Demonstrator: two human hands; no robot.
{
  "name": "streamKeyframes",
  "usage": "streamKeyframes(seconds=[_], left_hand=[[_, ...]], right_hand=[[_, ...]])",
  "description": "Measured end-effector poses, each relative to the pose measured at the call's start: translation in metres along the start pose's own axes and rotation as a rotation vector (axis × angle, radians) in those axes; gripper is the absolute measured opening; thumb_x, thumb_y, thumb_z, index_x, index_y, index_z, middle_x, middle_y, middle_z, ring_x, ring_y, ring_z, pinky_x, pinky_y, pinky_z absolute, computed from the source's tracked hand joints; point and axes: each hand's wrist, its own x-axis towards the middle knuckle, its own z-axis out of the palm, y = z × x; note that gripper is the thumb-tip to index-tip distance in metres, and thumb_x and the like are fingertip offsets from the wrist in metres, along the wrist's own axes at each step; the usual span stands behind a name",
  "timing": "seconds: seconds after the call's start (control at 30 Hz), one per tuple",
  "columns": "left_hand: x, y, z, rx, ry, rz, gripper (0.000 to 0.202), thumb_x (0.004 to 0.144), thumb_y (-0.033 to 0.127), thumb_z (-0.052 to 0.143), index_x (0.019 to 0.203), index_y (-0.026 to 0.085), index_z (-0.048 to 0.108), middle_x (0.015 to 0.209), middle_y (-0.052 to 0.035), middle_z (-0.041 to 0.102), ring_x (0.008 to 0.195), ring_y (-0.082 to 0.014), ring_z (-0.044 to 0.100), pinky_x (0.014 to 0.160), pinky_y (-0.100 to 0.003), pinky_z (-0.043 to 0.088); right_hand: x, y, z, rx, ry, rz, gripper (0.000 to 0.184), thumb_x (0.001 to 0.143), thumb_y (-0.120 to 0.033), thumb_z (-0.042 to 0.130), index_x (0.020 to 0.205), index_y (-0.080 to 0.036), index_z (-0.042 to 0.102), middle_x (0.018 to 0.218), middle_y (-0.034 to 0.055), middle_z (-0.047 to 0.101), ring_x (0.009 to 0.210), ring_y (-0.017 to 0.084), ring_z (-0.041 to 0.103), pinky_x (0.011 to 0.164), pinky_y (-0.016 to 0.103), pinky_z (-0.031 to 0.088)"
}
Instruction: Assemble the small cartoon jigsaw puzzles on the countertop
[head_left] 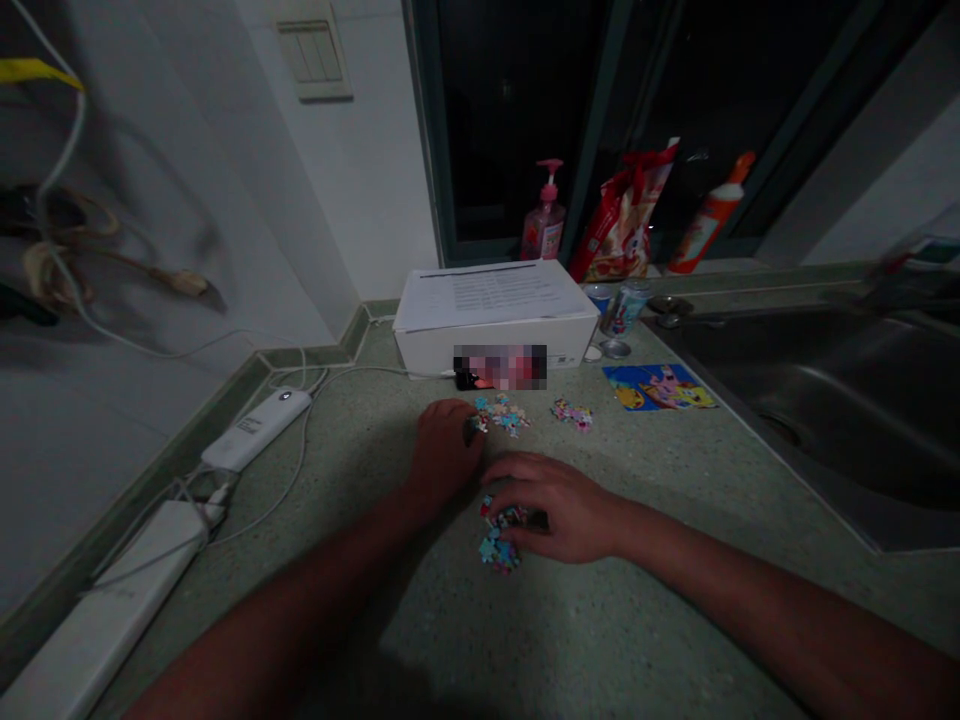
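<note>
Small colourful jigsaw puzzle pieces lie in loose piles on the green speckled countertop. My left hand is at the left edge of the far pile of puzzle pieces. Its fingers are curled inward, and whatever is between their tips is hidden. Closer to me, my right hand arches over the near pile of puzzle pieces. There the thumb and fingers are apart, with their tips at the pieces, and part of this pile is covered. A smaller cluster of puzzle pieces sits to the right of the far pile.
Behind the piles stands a white box with a printed sheet on top. A blue cartoon picture card lies beside the metal sink at right. Cans stand near the box. A power strip and cables run along the left.
</note>
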Motion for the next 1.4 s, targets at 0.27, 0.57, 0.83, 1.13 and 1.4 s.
streamKeyframes(seconds=[0.27, 0.57, 0.83, 1.13, 1.4], left_hand=[[0.001, -0.001, 0.0, -0.012, -0.053, 0.028, 0.017, 0.094, 0.019, 0.067, 0.107, 0.021, 0.075, 0.109, -0.0074, 0.076, 0.109, -0.0282, 0.065, 0.104, -0.049, 0.049], [0.002, 0.001, -0.003, -0.057, -0.038, -0.04, 0.018, 0.092, 0.013, 0.067, 0.105, 0.022, 0.078, 0.105, -0.0074, 0.079, 0.103, -0.0288, 0.071, 0.101, -0.051, 0.05], [0.006, -0.003, -0.003, -0.235, -0.015, -0.15, 0.011, 0.092, 0.019, 0.069, 0.095, 0.022, 0.079, 0.094, -0.005, 0.081, 0.089, -0.0236, 0.074, 0.09, -0.041, 0.056], [0.006, 0.004, -0.007, -0.45, -0.037, -0.189, 0.008, 0.091, 0.02, 0.074, 0.096, 0.024, 0.078, 0.097, -0.0018, 0.081, 0.093, -0.0204, 0.075, 0.09, -0.035, 0.058], [0.004, 0.007, -0.01, -0.581, -0.149, -0.146, 0.008, 0.09, 0.023, 0.074, 0.097, 0.021, 0.077, 0.094, -0.002, 0.081, 0.088, -0.0195, 0.075, 0.086, -0.032, 0.058]], right_hand=[[0.0, 0.012, 0.003, -0.021, 0.051, 0.019, 0.016, 0.096, -0.027, 0.067, 0.11, -0.025, 0.074, 0.122, 0.0089, 0.071, 0.112, 0.024, 0.068, 0.097, 0.045, 0.058], [0.002, 0.018, 0.002, -0.058, 0.102, 0.049, 0.013, 0.099, -0.027, 0.064, 0.107, -0.025, 0.074, 0.115, 0.0077, 0.073, 0.108, 0.023, 0.07, 0.093, 0.042, 0.059], [0.002, 0.028, 0.003, -0.054, 0.21, 0.118, 0.016, 0.102, -0.024, 0.057, 0.109, -0.024, 0.071, 0.11, 0.0069, 0.075, 0.107, 0.022, 0.07, 0.094, 0.041, 0.058], [0.003, 0.043, 0.003, -0.193, 0.372, 0.32, 0.026, 0.1, -0.028, 0.062, 0.126, -0.025, 0.068, 0.115, 0.0105, 0.075, 0.106, 0.027, 0.073, 0.09, 0.045, 0.06], [0.009, 0.041, 0.002, -0.23, 0.348, 0.26, 0.028, 0.103, -0.025, 0.057, 0.13, -0.024, 0.066, 0.12, 0.0109, 0.073, 0.111, 0.027, 0.072, 0.094, 0.045, 0.06]])
